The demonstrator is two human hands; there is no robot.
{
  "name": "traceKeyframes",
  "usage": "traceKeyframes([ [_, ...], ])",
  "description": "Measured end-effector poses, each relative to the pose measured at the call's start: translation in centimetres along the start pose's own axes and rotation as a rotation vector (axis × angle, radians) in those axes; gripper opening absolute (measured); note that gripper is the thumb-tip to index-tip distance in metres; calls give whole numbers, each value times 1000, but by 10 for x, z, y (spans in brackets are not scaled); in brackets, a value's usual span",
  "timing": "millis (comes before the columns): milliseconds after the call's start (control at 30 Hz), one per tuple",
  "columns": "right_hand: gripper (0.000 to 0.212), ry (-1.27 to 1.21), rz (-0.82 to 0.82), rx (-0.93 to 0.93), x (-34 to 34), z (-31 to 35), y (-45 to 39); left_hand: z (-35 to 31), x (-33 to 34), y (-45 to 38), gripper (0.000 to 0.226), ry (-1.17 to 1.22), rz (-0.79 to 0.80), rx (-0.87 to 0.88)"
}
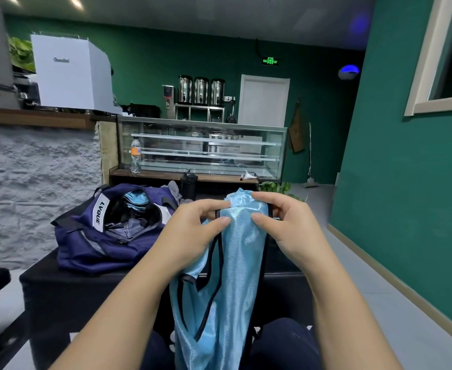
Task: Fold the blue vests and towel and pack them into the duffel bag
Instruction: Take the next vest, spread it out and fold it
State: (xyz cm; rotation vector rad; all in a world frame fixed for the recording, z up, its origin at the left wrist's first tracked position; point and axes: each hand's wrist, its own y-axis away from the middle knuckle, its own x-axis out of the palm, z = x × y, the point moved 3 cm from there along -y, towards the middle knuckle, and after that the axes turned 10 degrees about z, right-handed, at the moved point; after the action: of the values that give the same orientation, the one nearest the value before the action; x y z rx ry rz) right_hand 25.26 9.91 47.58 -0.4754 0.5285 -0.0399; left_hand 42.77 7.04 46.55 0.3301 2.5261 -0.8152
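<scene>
1. Both hands up in front of the chest: left hand (193,225) pinches the top left edge of a light blue vest (235,263), right hand (283,222) pinches the top right edge, thumbs on the near face. Neither hand is free.
2. Vest hangs down from the hands toward the lap, unfolded and twisted, its black trim looping down the left side. Its lower end runs out of frame.
3. Duffel bag (86,236), navy, sits open on the black tabletop (48,279), left of the hands and well apart from the hanging vest.
4. Inside the bag: a folded light blue item (137,200), probably a vest already packed, plus grey-blue fabric lower down; can't tell if that is the towel.
5. Progress guess: partway. At least one piece is packed; this vest is not yet folded or packed. No loose towel clearly seen.
6. Around: dark bottle (189,185) behind the bag, clear water bottle (135,156) by the glass display case (201,148), green walls, white door.
7. Obstacles: nothing blocks the bag mouth; the tabletop in front is mostly hidden by the vest and arms.
</scene>
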Motion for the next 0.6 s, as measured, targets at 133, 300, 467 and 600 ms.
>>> traceKeyframes([
  [133, 25, 145, 5, -6, -4, 3, 3, -1, -4, 0, 17, -108, -74, -21],
  [300, 7, 332, -14, -22, -4, 3, 1, 1, -5, -2, 27, -161, -77, -34],
  [467, 12, 97, -28, 16, -1, -2, 1, -2, -5, -2, 21, -17, -58, -39],
  [600, 33, 72, -69, 44, -1, -3, 1, -1, -10, -2, 16, 186, -131, -20],
])
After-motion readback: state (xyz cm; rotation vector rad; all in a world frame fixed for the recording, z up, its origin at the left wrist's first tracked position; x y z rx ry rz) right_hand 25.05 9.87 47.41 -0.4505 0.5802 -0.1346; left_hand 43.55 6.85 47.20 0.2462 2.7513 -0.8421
